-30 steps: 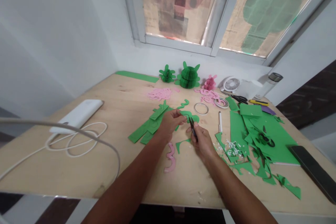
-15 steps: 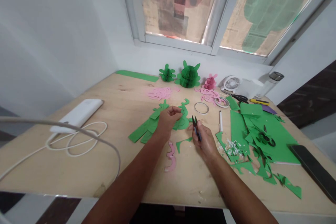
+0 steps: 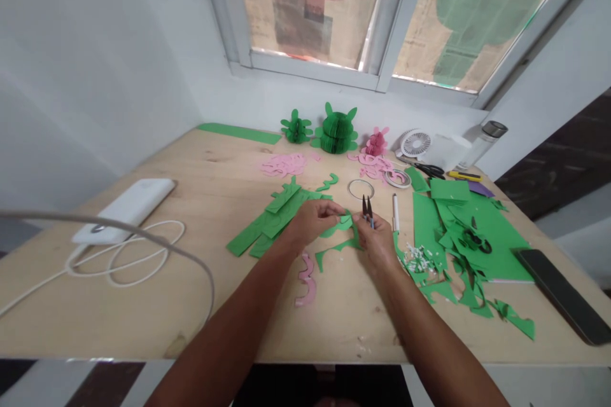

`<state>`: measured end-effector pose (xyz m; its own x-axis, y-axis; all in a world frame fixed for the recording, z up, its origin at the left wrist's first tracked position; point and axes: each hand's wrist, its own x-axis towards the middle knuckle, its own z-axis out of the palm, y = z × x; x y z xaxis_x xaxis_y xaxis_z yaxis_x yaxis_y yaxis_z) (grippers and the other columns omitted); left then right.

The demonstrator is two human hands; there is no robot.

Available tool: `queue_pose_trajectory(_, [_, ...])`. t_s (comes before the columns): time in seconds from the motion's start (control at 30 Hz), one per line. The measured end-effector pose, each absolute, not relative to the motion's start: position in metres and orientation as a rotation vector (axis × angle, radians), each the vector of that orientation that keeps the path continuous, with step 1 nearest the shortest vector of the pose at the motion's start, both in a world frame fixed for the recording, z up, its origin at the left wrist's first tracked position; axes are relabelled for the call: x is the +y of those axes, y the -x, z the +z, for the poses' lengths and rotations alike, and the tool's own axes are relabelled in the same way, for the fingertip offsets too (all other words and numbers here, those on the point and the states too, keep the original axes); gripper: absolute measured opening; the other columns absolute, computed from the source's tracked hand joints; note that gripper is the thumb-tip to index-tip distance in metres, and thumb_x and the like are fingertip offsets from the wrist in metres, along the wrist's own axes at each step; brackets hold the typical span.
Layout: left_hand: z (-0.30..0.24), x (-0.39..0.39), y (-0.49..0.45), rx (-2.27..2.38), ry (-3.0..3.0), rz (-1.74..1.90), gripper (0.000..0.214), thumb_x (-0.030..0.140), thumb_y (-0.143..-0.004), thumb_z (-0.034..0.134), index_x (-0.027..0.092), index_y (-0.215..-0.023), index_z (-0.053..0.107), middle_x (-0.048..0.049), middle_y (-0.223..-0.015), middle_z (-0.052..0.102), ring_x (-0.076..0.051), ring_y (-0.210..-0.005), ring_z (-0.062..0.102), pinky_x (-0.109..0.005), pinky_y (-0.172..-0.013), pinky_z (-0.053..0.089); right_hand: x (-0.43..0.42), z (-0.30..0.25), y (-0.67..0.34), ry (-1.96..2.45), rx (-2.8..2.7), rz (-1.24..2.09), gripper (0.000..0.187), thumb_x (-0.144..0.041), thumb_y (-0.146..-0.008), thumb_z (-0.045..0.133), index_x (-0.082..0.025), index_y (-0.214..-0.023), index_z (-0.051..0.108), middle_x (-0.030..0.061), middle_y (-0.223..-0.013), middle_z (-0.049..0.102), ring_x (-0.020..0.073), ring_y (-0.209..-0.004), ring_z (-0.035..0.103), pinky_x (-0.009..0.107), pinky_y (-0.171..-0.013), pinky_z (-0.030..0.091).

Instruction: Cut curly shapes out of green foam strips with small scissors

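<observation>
Two hands: both of ours are at work, our left hand and our right hand close together over the wooden table.
Left hand: we have its fingers pinched at the edge of a green cut-out.
Green cut-out: it sits between our hands; we cannot tell whether our right fingertips touch it too.
Right hand: we grip small snips in it, the dark blades slightly parted and pointing away from us.
Under and beside our hands: a thin green offcut lies just below the cut-out, a wavy pink strip nearer us, and a pile of green strips by our left wrist.
Beyond our hands: we see a curly green piece, a thin ring and a white pen.
Right side: green sheets bear loose scraps, with a dark phone beside them.
Back edge: three folded-paper figures stand, the large green figure between a small green figure and a pink figure.
</observation>
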<state>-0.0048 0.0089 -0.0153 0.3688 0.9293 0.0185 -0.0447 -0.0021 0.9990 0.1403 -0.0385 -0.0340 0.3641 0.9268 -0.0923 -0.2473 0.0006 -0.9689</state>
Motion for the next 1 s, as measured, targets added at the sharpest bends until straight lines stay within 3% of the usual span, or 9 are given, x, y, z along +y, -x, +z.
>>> queue_pose_trajectory(0.2, [-0.013, 0.009, 0.004, 0.975, -1.2, 1.104, 0.022, 0.025, -0.057, 0.075, 0.016, -0.076, 0.071, -0.0005, -0.066, 0.065, -0.012, -0.062, 0.055, -0.022, -0.057, 0.041, -0.04, -0.03, -0.137, 1.195, -0.657, 1.087, 0.037, -0.042, -0.053, 0.082, -0.017, -0.064, 0.058, -0.012, -0.042, 0.031, 0.0044, -0.037, 0.021, 0.022, -0.037, 0.011])
queue_pose_trajectory(0.47, [-0.012, 0.009, -0.003, 0.964, -0.724, 1.183, 0.045, 0.026, -0.057, 0.08, 0.018, -0.097, 0.06, 0.0029, -0.066, 0.061, -0.013, -0.059, 0.062, -0.025, -0.06, 0.051, -0.038, -0.029, -0.139, 1.072, -0.46, 1.065, 0.044, -0.043, -0.052, 0.085, -0.02, -0.069, 0.053, -0.0147, -0.04, 0.031, 0.003, -0.035, 0.02, 0.017, -0.033, 0.013])
queue_pose_trajectory(0.63, [-0.015, -0.004, -0.013, 0.845, -0.837, 0.904, 0.037, 0.025, -0.056, 0.083, 0.016, -0.085, 0.063, -0.0041, -0.075, 0.069, -0.017, -0.066, 0.068, -0.027, -0.062, 0.052, -0.038, -0.029, -0.14, 1.021, -0.452, 1.064, 0.046, -0.045, -0.055, 0.085, -0.021, -0.069, 0.049, -0.0153, -0.04, 0.029, 0.0027, -0.033, 0.019, 0.017, -0.032, 0.013])
queue_pose_trajectory(0.73, [-0.019, -0.01, -0.018, 0.843, -0.915, 0.847, 0.029, 0.029, -0.056, 0.084, 0.014, -0.073, 0.065, -0.0041, -0.066, 0.068, -0.014, -0.061, 0.065, -0.025, -0.061, 0.05, -0.038, -0.031, -0.138, 1.015, -0.467, 1.086, 0.046, -0.047, -0.054, 0.085, -0.021, -0.069, 0.05, -0.0147, -0.04, 0.03, 0.0029, -0.034, 0.019, 0.018, -0.033, 0.014])
queue_pose_trajectory(1.0, [-0.018, -0.008, -0.018, 0.876, -0.842, 1.031, 0.028, 0.031, -0.056, 0.081, 0.015, -0.069, 0.062, -0.0039, -0.065, 0.069, -0.012, -0.056, 0.06, -0.025, -0.058, 0.047, -0.042, -0.034, -0.127, 1.081, -0.544, 1.087, 0.04, -0.047, -0.055, 0.082, -0.018, -0.07, 0.058, -0.0129, -0.041, 0.033, 0.0042, -0.036, 0.02, 0.02, -0.036, 0.013])
